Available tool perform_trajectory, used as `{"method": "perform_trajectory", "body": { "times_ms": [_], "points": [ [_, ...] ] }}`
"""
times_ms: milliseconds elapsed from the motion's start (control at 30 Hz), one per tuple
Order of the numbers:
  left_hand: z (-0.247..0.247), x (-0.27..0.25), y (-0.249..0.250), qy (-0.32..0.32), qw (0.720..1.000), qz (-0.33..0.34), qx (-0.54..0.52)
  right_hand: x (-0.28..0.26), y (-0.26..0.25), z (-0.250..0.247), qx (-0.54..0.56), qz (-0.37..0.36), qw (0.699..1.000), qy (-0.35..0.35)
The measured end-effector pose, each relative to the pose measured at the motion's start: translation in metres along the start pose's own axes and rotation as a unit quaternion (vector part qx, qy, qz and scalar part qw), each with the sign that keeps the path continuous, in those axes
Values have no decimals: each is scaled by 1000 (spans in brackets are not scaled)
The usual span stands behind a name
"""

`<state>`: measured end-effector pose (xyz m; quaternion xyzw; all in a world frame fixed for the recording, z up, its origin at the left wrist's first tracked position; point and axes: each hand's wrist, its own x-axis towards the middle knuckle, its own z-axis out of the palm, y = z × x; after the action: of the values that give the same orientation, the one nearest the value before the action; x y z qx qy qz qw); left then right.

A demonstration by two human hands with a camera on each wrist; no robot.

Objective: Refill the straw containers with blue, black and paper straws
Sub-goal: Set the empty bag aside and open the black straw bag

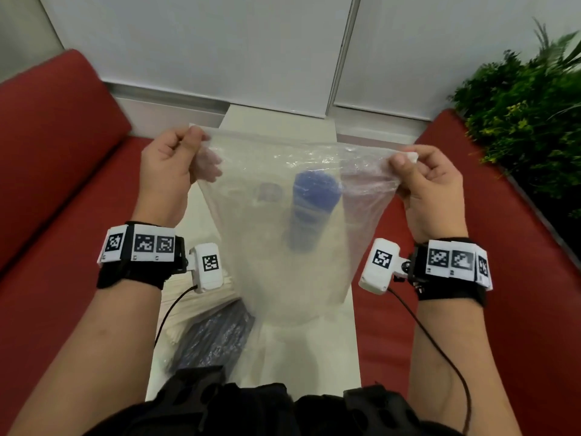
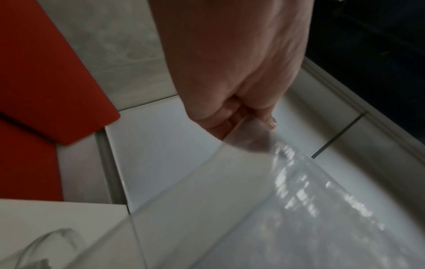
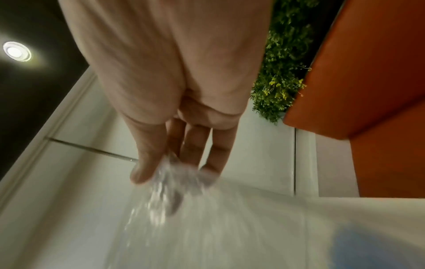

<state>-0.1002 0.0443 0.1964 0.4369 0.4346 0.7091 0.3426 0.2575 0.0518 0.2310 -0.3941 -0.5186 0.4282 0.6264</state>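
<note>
We hold a clear plastic bag (image 1: 283, 247) up in front of us, stretched between both hands above a narrow white table (image 1: 345, 357). Our left hand (image 1: 169, 180) pinches the bag's upper left corner, thumb and curled fingers closed on the film; our right hand (image 1: 430, 196) pinches the upper right corner in the same manner, and the right wrist view shows the film bunched between thumb and fingers (image 3: 195, 145). Through the bag we see a bundle of blue straws (image 1: 314, 202) standing upright on the table, and left of it a clear container (image 1: 267, 191), blurred. Near the table's front left lie a pack of black straws (image 1: 213, 338) and, beside it, paper straws (image 1: 176, 316). Red seats (image 1: 63, 184) flank the table; green plants (image 1: 528, 114) stand at far right.
</note>
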Motion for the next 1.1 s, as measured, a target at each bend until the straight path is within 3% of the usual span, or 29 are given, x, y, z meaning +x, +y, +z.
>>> {"method": "perform_trajectory", "body": {
  "times_ms": [133,167,233,300,333,433,500,533,600,633,700,767,833,900,967,1033,1100],
  "points": [
    [-8,3,-7,15,1000,-10,-5,0,-3,-3,-49,4,998,42],
    [-10,3,-9,-31,997,-47,-49,0,-3,-1,-36,1,998,61],
    [-15,2,-13,-197,968,-138,-71,-1,-3,0,14,2,997,69],
    [-14,-11,-19,-326,929,-174,35,-2,-1,-1,55,4,997,50],
    [-11,-18,-23,-347,919,-169,80,-2,1,-2,77,3,996,47],
    [1,-26,-27,-261,952,-154,45,5,16,-13,109,7,994,20],
    [2,-20,-25,-216,965,-145,-25,7,34,-19,18,88,994,-54],
    [0,-17,-24,-206,967,-142,-48,5,46,-19,-64,140,982,-113],
    [-8,-11,-26,-186,968,-155,-72,-9,71,-15,-222,225,914,-255],
    [-13,-9,-27,-171,969,-164,-74,-16,82,-12,-250,241,890,-296],
    [-24,-7,-29,-123,975,-176,-62,-23,96,-8,-192,239,915,-263],
    [-38,-6,-32,-93,973,-200,-73,-22,98,-7,-20,244,954,-174],
    [-43,-10,-34,-158,952,-243,-93,-18,97,-8,148,227,958,-95],
    [-36,-22,-43,-258,916,-304,-53,-14,96,-4,161,191,968,-33],
    [-24,-39,-50,-314,892,-324,15,-11,94,3,142,159,977,-9],
    [-13,-48,-53,-296,908,-294,33,-10,90,4,112,161,980,-32],
    [-14,-44,-52,-232,932,-278,-4,-12,86,-1,25,200,973,-116]
  ]
}}
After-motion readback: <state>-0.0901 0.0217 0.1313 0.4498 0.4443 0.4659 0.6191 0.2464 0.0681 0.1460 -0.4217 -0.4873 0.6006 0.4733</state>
